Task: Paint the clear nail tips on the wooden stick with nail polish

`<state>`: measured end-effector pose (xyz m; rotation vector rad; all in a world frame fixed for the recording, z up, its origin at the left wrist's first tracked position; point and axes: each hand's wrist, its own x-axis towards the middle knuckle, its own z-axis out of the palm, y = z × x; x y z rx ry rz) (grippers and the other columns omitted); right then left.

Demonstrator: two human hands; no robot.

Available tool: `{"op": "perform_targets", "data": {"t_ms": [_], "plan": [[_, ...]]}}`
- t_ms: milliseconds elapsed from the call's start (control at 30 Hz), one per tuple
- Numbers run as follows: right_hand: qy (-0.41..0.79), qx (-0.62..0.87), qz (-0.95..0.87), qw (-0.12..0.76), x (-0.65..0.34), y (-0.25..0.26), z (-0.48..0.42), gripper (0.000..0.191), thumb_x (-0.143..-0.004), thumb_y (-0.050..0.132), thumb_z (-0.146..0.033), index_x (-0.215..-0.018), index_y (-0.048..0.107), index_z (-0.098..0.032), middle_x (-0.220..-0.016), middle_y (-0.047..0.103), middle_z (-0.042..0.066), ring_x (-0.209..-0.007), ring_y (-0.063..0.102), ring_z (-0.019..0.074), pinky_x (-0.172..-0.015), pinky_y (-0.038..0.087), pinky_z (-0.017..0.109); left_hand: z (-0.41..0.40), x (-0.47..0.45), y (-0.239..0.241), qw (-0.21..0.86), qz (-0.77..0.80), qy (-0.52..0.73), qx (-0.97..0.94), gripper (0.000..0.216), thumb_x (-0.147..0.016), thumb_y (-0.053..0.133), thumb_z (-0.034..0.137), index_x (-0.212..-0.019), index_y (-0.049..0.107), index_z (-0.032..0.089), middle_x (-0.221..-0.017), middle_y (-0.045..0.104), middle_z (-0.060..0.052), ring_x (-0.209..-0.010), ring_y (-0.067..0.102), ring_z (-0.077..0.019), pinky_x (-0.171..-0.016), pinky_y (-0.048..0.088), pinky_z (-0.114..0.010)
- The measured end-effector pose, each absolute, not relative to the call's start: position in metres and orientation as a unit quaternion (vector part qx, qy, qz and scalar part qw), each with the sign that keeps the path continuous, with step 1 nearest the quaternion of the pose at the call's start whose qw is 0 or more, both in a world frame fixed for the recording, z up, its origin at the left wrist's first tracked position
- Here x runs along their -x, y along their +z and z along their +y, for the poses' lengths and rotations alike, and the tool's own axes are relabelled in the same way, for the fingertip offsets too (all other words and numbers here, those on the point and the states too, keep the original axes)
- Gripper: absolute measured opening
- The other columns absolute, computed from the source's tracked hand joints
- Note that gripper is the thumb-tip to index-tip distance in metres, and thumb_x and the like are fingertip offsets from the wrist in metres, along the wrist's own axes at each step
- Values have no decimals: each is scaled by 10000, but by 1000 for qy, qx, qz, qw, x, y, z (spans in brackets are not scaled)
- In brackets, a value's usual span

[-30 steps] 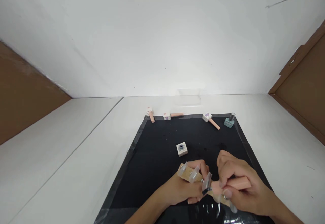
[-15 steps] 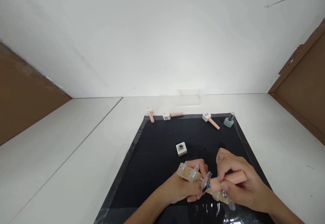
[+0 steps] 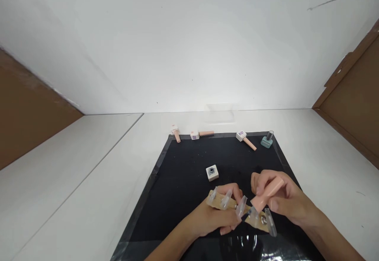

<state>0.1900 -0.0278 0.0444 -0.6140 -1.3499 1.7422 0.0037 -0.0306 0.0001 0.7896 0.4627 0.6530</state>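
Observation:
My left hand is closed round a tan wooden strip that carries several clear false nail tips, held low over the black mat. My right hand pinches a pink nail-polish brush cap, tilted with its lower end down by the strip's right-hand tips. An open white square polish bottle stands on the mat just beyond my hands.
Along the mat's far edge lie three white bottles with pink caps on their sides and an upright teal bottle with a grey cap. White tabletop surrounds the mat; brown panels stand at left and right.
My right hand has risen a little and swung the pink cap from nearly level to a steep tilt. The left hand and the strip have barely moved.

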Motion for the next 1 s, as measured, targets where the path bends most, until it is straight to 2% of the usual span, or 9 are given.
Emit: {"op": "perform_targets", "data": {"t_ms": [167,333,567,767,1000], "plan": [[609,299,-595,431,-192,50,-32,216,-804,679,-414,-788,667,-199,-666,481,-19,-552,423,110,-501,341,237,-31,-4,-2,843,205,309,-389,374,-653,775,399,-699,507,142,-491,535,51,-320,375,-8,-289,275,-116],[502,318,-667,450,-189,52,-34,201,-822,662,-400,-764,650,-208,-611,491,-21,-568,458,135,-507,363,258,-29,-5,-1,834,222,307,-400,370,-660,772,394,-691,498,147,-524,537,41,-372,420,-28,-299,293,-114],[412,329,-706,473,-185,57,-33,165,-844,645,-354,-745,649,-222,-558,539,-13,-563,455,153,-500,383,273,-28,-6,-1,836,204,313,-402,378,-656,769,396,-674,480,154,-517,519,51,-358,412,-26,-293,294,-115],[362,321,-722,495,-183,58,-33,174,-843,647,-355,-728,645,-225,-538,551,-16,-539,459,149,-476,367,266,-28,-6,-3,837,193,317,-402,339,-676,760,356,-702,491,152,-533,532,42,-361,415,-27,-293,291,-112],[344,356,-703,510,-181,62,-34,240,-822,668,-372,-646,632,-212,-552,584,-1,-496,469,139,-431,357,258,-28,-6,-3,832,185,323,-412,350,-707,737,396,-686,489,149,-544,516,47,-350,395,-15,-296,278,-118]]}}
